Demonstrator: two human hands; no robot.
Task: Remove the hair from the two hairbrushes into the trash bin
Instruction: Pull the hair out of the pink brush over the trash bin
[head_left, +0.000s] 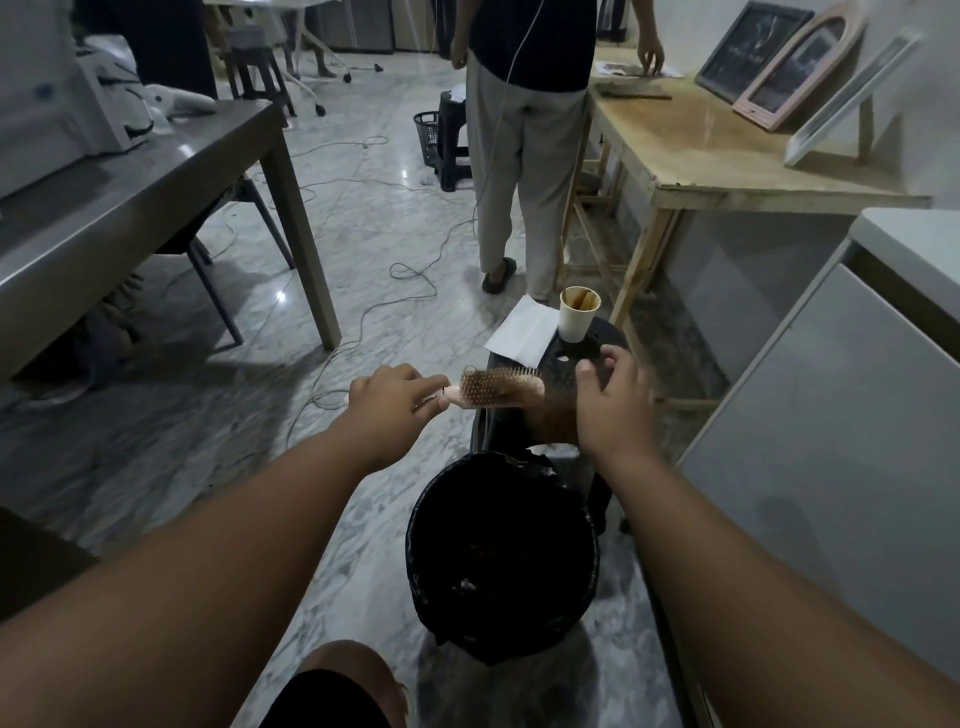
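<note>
My left hand (392, 402) grips the handle of a pink hairbrush (498, 389), held level with its bristles facing me and brown hair caught in them. A thin veil of hair (558, 415) hangs from the brush head toward my right hand (613, 400), whose fingers are spread just right of the brush; whether they pinch the hair I cannot tell. Below and nearer to me stands the trash bin (501, 551), lined with a black bag, mouth open. Only one hairbrush is in sight.
A black stool (587, 353) behind the brush carries a paper cup (577, 314) and a white paper (522, 330). A person (524, 150) stands beyond it by a wooden table (727, 150). A grey table (130, 208) is at left, a white cabinet (841, 415) at right, cables on the floor.
</note>
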